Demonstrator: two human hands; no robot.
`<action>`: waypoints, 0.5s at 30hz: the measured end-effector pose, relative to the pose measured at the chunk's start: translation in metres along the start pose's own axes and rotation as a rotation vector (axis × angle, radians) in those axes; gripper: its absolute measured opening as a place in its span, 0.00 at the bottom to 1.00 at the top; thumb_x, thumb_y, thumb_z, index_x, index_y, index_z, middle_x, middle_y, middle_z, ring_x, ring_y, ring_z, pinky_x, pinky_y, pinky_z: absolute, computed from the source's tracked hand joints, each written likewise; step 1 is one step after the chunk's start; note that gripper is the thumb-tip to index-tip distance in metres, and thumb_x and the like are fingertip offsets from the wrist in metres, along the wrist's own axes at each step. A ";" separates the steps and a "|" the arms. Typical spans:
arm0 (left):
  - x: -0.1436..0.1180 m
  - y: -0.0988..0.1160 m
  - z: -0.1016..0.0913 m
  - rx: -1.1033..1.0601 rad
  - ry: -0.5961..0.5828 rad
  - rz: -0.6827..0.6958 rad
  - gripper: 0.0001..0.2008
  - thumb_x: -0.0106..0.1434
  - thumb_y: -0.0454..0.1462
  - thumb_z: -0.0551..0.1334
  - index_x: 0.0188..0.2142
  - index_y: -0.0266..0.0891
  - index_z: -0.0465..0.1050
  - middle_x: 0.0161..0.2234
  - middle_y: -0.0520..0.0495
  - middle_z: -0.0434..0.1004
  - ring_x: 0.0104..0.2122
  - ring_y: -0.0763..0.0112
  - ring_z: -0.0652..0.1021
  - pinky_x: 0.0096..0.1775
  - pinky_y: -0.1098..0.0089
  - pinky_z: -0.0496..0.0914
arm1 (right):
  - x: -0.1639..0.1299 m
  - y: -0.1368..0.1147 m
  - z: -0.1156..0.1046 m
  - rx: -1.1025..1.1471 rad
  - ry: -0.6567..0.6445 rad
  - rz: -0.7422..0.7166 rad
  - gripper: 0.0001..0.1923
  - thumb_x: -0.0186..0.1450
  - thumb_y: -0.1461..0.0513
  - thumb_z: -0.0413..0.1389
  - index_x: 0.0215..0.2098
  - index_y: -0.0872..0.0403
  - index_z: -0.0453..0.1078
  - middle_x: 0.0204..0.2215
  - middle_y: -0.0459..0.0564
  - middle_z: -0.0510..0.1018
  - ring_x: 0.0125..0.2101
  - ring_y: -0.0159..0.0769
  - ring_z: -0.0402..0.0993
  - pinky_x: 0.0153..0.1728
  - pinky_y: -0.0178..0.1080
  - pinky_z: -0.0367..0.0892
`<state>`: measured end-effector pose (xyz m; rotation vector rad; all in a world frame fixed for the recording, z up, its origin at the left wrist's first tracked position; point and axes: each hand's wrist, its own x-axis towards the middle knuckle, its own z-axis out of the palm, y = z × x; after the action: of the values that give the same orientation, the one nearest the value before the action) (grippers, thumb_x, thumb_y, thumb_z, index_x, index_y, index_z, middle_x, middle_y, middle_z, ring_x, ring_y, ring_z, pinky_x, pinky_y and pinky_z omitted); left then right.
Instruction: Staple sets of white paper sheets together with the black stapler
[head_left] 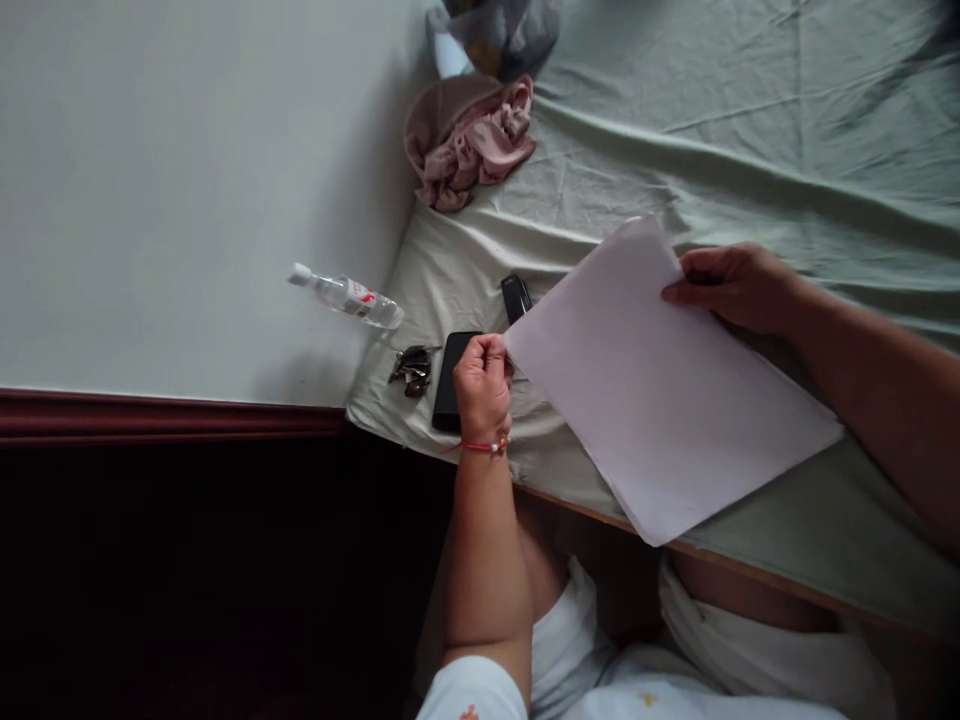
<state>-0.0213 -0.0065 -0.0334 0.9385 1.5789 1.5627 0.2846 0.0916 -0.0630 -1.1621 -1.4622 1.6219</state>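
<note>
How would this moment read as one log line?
left hand: pinches corner of white paper sheet | right hand: grips far edge | black rectangular phone beside left hand

Bare forearms, a thin red thread bracelet (480, 447) on the left wrist, white clothing (622, 680) below.

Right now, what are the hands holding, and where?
Both hold the white paper: left hand pinches its left corner, right hand grips its far top corner.

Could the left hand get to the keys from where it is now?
Probably yes. The left hand grips a corner of the paper, and the keys lie just past the phone, with only that flat phone between them. It would have to release the paper first.
</note>
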 end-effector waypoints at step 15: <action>-0.001 0.001 0.002 -0.058 0.003 -0.059 0.14 0.58 0.45 0.74 0.31 0.38 0.76 0.19 0.58 0.70 0.14 0.82 0.69 0.18 0.79 0.58 | 0.002 0.001 -0.004 -0.091 -0.068 0.014 0.23 0.55 0.47 0.71 0.40 0.54 0.78 0.36 0.51 0.81 0.32 0.35 0.74 0.30 0.35 0.70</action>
<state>-0.0187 -0.0065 -0.0320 0.8514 1.5414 1.5604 0.2879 0.0944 -0.0646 -1.1795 -1.5891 1.6336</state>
